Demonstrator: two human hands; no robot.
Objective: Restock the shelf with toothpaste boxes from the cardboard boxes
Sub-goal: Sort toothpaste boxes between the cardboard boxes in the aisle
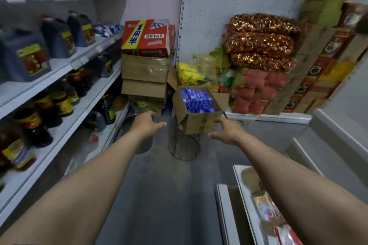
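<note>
Reaching for the open brown cardboard box (199, 123) packed with blue toothpaste boxes (199, 99), the left hand (149, 123) and right hand (227, 133) are spread and empty; stocking seems hardly started.

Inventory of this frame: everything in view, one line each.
open cardboard box: one, brown, on the wire stand
toothpaste boxes: many, blue, inside it
wire stand: one, dark, on floor
red carton: one, red-yellow, atop brown stack
brown cartons: at least two, stacked left of open box
jugs: several, dark, left shelves
foil bags: three, gold-red, right
pegboard: one, white, back
left hand: open, reaching, empty
right hand: open, at box's corner; contact unclear
</note>
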